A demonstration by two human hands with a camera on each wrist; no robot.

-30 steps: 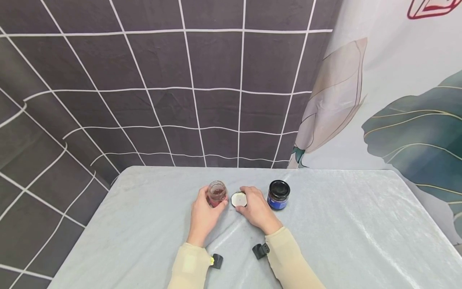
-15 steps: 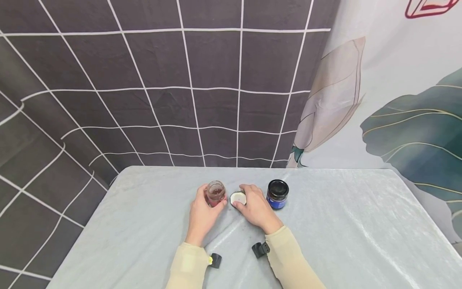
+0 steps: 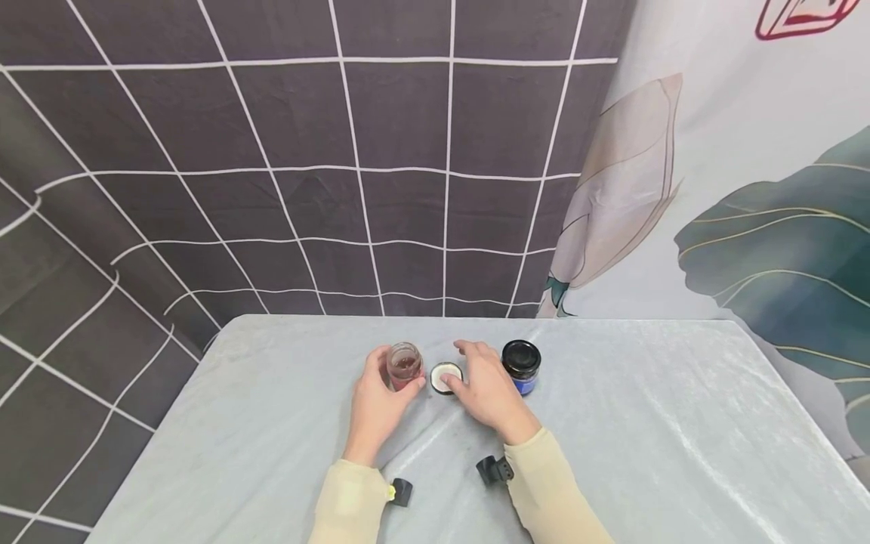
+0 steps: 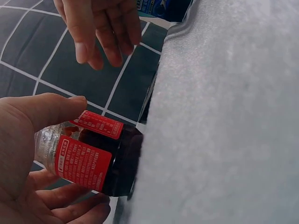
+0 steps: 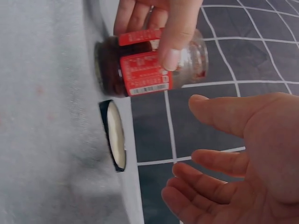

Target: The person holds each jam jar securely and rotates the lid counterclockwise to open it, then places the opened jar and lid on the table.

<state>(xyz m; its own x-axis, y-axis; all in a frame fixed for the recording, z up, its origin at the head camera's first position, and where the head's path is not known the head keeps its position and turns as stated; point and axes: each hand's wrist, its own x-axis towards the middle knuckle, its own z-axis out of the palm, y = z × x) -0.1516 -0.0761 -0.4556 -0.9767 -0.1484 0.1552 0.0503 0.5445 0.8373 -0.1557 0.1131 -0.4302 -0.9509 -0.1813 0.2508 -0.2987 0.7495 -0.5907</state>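
My left hand (image 3: pixel 376 404) grips an uncapped glass jar (image 3: pixel 405 370), its thumb on one side and its fingers on the other. Dark contents fill the lower part behind a red label, plain in the left wrist view. Beside the jar lies its round lid (image 3: pixel 445 377), white inside facing up, dark at the rim. My right hand (image 3: pixel 491 391) hovers over the lid's right side with fingers spread. In the right wrist view the lid (image 5: pixel 115 136) rests on the cloth, apart from the loose right fingers (image 5: pixel 201 186).
A second jar (image 3: pixel 522 363), with a black lid and blue label, stands right behind the right hand. Pale grey cloth covers the table (image 3: pixel 646 423). A dark tile-patterned curtain (image 3: pixel 401 204) hangs along the far edge, and a leaf-print curtain (image 3: pixel 632 227) at the right.
The right hand has let go of the lid, its fingers lifting and spreading away while the lid stays on the table. The left hand keeps its hold on the jar.
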